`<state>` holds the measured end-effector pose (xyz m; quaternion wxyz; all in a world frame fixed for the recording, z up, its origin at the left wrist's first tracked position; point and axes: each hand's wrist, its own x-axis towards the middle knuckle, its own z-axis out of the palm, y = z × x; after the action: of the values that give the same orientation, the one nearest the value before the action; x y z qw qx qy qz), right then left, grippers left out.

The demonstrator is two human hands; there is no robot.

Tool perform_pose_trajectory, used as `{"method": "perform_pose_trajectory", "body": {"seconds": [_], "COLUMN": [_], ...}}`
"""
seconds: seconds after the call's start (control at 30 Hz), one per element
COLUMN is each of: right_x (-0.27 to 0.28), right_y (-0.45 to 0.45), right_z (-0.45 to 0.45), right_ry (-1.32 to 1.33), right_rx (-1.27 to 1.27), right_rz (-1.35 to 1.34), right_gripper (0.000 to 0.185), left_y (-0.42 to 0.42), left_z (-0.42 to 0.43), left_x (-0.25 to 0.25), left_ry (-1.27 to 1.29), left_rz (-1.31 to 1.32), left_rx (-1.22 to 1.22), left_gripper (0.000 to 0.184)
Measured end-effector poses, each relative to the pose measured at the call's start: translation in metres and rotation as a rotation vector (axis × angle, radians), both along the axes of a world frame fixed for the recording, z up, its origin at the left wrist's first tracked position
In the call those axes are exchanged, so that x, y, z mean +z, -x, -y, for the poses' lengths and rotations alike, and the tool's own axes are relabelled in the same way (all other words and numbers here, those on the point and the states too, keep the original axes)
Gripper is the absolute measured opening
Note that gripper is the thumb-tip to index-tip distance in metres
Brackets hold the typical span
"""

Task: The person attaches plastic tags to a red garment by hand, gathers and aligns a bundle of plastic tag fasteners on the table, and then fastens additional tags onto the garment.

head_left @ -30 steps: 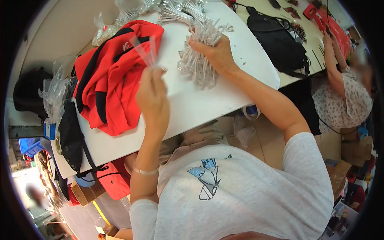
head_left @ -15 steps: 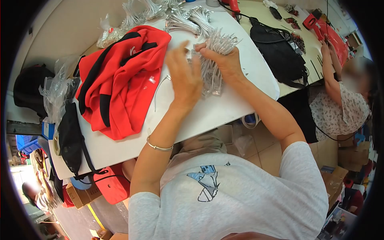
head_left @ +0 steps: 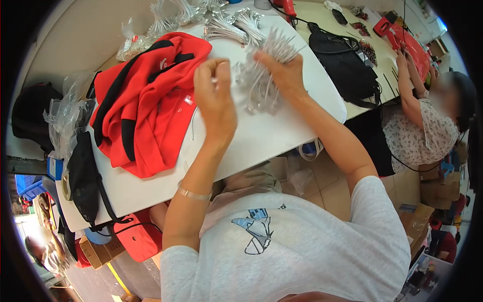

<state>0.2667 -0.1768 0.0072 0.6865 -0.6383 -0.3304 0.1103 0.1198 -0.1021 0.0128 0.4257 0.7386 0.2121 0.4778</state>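
My right hand (head_left: 287, 70) is closed round a thick bundle of white cables (head_left: 264, 93) with clear connector ends, held over the white table (head_left: 251, 133). To its left, my left hand (head_left: 216, 95) is raised with its fingers curled together; a small pale bit shows at the fingertips, too blurred to identify. A red and black garment (head_left: 146, 110) lies on the table left of that hand. One thin cable (head_left: 193, 126) shows between the garment and my left wrist. More tied cable bundles (head_left: 226, 30) lie at the table's far side.
A black pouch (head_left: 83, 176) and clear plastic bags (head_left: 65, 118) are at the table's left edge. On the adjoining table (head_left: 314, 12) lies a black bag (head_left: 342, 65). Another person (head_left: 420, 131) sits at the right, hands on a red item. Boxes (head_left: 417, 221) stand on the floor.
My left hand has moved slightly left from the cable bundle, and its fingers have curled in. The bundle stays in my right hand. The pale strip held in my left hand earlier no longer shows there.
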Motion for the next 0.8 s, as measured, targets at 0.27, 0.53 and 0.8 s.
{"method": "perform_pose_trajectory", "body": {"seconds": [0.27,0.53,0.8], "right_x": [0.019,0.024,-0.015], "right_y": [0.009,0.035,0.039], "right_z": [-0.001,0.028,0.046], "right_ry": [-0.299,-0.134,-0.104], "right_rx": [0.142,0.128,0.088], "right_rz": [0.365,1.25,1.118], "right_gripper": [0.014,0.024,0.041], "left_y": [0.008,-0.007,0.003], "left_z": [0.011,-0.003,-0.008], "left_x": [0.024,-0.014,-0.014], "left_ry": [1.471,1.748,1.648], "left_rz": [-0.059,0.331,0.277], "left_rx": [-0.861,-1.021,-0.976], "left_gripper": [0.071,0.038,0.023]}}
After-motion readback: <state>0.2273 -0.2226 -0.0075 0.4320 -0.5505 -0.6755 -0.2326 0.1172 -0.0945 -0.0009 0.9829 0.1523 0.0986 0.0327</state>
